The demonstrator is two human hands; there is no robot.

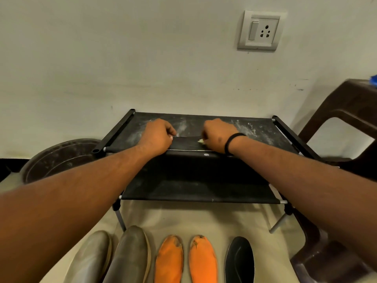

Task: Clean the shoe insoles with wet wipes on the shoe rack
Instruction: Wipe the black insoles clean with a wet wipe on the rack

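Observation:
A black insole point(186, 142) lies across the front of the top shelf of the black shoe rack point(255, 125). My left hand point(158, 137) pinches the insole's left end and holds it down. My right hand point(218, 135) grips a small crumpled wet wipe point(201, 141) and presses it onto the insole's right end. On the floor in front of the rack lie several more insoles: two grey point(126, 256), two orange point(202, 260) and one black point(239, 260).
The rack's top shelf is dusty with white marks, and a lower shelf point(200, 193) sits below it. A dark round tub point(59, 158) stands to the left. A brown plastic chair point(346, 119) stands at the right. A wall socket point(260, 30) is above.

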